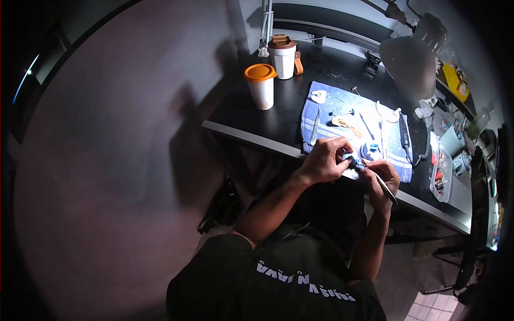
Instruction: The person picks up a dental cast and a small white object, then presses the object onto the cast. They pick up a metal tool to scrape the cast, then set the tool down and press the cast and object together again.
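Observation:
My left hand (325,159) is closed, its fingertips pinching a small blue piece (348,157) just over the near edge of a blue towel (316,91). A slim pen-like tool with a pale handle (386,190) is gripped in my right hand (383,176), and its working end meets the blue piece between the hands. Fingers partly hide the piece, so its exact kind does not show. Right behind my hands stands a small round dark pot (370,150) with blue and white stuff in it. On the towel lie a knife-like tool (315,125) and several thin tools.
A cup with an orange lid (261,88) and a white cup with a brown lid (282,58) stand at the left. A lamp head (409,64) hangs over the towel's right side. A corded handpiece (403,131) and a plastic tray of small parts (442,174) lie right.

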`<state>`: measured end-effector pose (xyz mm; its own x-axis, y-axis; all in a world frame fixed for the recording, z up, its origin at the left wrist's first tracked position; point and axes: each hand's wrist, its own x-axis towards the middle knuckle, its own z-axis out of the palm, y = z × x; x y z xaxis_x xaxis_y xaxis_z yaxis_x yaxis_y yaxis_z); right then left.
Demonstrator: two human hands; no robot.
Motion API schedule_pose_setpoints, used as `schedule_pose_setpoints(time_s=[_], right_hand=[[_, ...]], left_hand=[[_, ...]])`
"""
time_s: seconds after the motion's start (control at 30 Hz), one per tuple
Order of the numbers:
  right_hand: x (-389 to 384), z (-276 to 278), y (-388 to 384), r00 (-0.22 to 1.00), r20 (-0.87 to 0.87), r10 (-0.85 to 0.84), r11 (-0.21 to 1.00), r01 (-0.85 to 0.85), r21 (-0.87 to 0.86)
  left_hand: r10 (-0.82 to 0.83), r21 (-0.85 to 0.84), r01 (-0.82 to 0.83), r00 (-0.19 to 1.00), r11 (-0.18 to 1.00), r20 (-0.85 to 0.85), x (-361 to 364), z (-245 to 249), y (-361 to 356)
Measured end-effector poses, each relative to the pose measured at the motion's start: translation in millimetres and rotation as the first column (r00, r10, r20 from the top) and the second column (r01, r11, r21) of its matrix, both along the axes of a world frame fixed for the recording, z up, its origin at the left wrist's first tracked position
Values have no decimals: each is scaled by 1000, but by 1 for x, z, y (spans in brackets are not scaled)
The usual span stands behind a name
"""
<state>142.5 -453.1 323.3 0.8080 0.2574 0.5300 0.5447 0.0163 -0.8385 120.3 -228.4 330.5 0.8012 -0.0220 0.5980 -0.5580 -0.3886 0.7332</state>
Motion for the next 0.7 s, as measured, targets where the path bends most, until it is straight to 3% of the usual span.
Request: schedule_pose_setpoints(time_s=[0.17, 0.23, 0.47, 0.6, 0.7], right_hand=[[-9, 0, 12, 992, -70, -107, 990, 113, 86], [-9, -5, 17, 994, -80, -78, 989, 87, 120], [-7, -6, 8, 998, -52, -43, 998, 45, 38], [-6, -8, 15, 997, -20, -81, 994, 82, 74], [-10, -5, 14, 994, -46, -95, 993, 98, 71]], left_hand=[[18, 1, -18, 998, 1000, -64, -2, 2, -1], [6, -19, -5, 1000, 1000, 22, -2, 4, -1], [-2, 4, 2, 1000, 1000, 6, 0, 1, -1], [-7, -28, 9, 999, 1000, 45, -1, 2, -1], [6, -39, -9, 996, 999, -89, -1, 1, -3]])
